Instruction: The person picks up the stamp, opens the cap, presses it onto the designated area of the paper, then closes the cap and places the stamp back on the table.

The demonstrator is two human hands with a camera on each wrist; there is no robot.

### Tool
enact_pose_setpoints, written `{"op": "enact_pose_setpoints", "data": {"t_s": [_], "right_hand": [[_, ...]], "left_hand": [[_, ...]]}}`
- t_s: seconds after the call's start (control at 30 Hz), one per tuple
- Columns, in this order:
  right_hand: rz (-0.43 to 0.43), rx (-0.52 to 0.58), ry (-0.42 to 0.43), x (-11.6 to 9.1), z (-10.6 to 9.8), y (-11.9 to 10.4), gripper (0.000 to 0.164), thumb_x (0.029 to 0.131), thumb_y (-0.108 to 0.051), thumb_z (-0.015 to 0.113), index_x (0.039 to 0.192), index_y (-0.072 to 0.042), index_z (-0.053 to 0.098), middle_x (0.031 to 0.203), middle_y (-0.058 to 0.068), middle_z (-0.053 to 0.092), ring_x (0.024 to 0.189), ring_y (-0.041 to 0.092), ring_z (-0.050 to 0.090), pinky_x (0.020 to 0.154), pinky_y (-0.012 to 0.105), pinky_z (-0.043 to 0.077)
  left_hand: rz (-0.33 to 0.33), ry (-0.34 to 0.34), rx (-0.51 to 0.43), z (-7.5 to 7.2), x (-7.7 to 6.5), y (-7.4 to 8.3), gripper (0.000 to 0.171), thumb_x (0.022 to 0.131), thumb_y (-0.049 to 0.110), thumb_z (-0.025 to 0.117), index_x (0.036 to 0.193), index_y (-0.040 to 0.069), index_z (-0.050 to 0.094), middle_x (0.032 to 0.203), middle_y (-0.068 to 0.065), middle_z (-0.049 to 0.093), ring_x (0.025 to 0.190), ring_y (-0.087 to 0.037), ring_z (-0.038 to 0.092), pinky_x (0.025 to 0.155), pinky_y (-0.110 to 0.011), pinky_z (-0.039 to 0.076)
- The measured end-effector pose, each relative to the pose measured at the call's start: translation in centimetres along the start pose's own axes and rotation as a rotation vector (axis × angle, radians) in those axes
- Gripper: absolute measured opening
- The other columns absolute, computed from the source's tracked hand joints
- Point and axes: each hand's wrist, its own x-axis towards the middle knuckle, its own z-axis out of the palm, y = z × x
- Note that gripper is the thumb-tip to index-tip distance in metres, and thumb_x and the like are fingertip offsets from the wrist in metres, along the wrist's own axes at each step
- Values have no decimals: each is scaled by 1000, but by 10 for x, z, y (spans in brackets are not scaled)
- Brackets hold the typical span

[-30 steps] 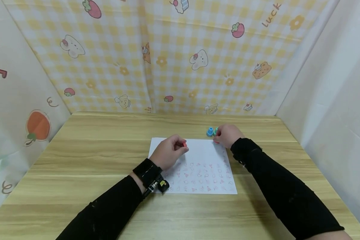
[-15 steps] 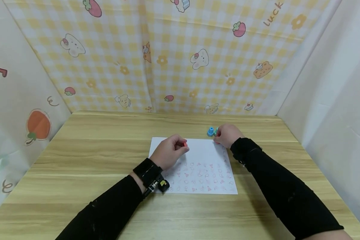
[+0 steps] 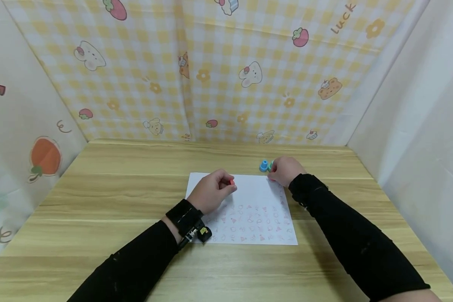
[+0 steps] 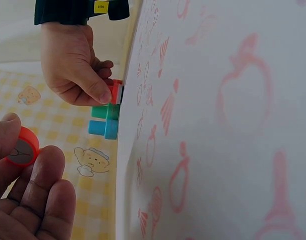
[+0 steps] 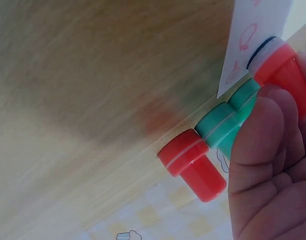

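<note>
Yellow-checked cloth (image 3: 219, 92) hangs behind a wooden table (image 3: 113, 197), and on the table lies a white sheet (image 3: 251, 191) with rows of small red prints on its near part. At the far right corner of this sheet, the right hand (image 3: 287, 170) pinches a red stamp (image 5: 282, 75) between thumb and fingers. Its long axis stands roughly upright, with the printing end below, toward the sheet; whether it presses on the paper or is held just above, I cannot tell. This meeting of stamp end and paper seems to me the relation that matters most. Clearly the right hand is the nearer one to it. More to the left, over the sheet, the left hand (image 3: 211, 191) pinches a red round piece (image 4: 34, 138), probably a cap. Just beyond the far edge stand a blue stamp (image 3: 264, 166), a green stamp (image 5: 216, 122) and another red one (image 5: 192, 165). On the cloth one can read "Luck" (image 3: 343, 19); the letters lower down, in the fold, are only partly legible. One wrist band carries a yellow label (image 4: 101, 7), too small for reading.
</note>
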Motion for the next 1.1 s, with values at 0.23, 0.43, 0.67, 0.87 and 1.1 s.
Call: {"op": "enact_pose_setpoints", "data": {"t_s": [0.23, 0.43, 0.67, 0.87, 1.1], "right_hand": [[7, -1, -14, 1, 2, -3, 20, 96, -21, 75, 82, -8, 73, 76, 4, 68, 71, 20, 59, 64, 28, 45], [-28, -32, -12, 0, 1, -5, 22, 96, -17, 73, 76, -8, 71, 72, 3, 65, 67, 19, 58, 63, 28, 45], [-105, -118, 8, 0, 3, -7, 17, 95, -16, 74, 83, -5, 76, 74, 4, 70, 68, 19, 60, 73, 35, 53], [-120, -106, 5, 1, 7, -3, 14, 96, -17, 75, 88, -5, 76, 77, 4, 71, 69, 18, 60, 72, 33, 52], [-135, -99, 15, 0, 8, 0, 14, 98, -17, 74, 89, -7, 75, 81, 4, 71, 71, 18, 59, 72, 31, 50]], "left_hand": [[-4, -4, -10, -1, -1, 2, 16, 100, 20, 74, 113, 11, 70, 100, 1, 74, 87, -11, 66, 80, -30, 54], [-2, -3, -7, -1, 0, 3, 16, 100, 20, 74, 114, 11, 70, 101, 1, 74, 87, -10, 66, 79, -29, 53], [-9, -11, -11, -2, -1, 3, 16, 100, 21, 74, 112, 12, 69, 100, 1, 73, 87, -12, 65, 80, -30, 53], [-8, -3, -7, -1, -1, 0, 15, 100, 21, 74, 112, 12, 70, 100, 1, 73, 87, -11, 66, 80, -30, 53], [3, 4, -2, -1, -1, 0, 14, 100, 20, 74, 111, 12, 70, 99, 1, 73, 87, -12, 65, 80, -30, 53]]}}
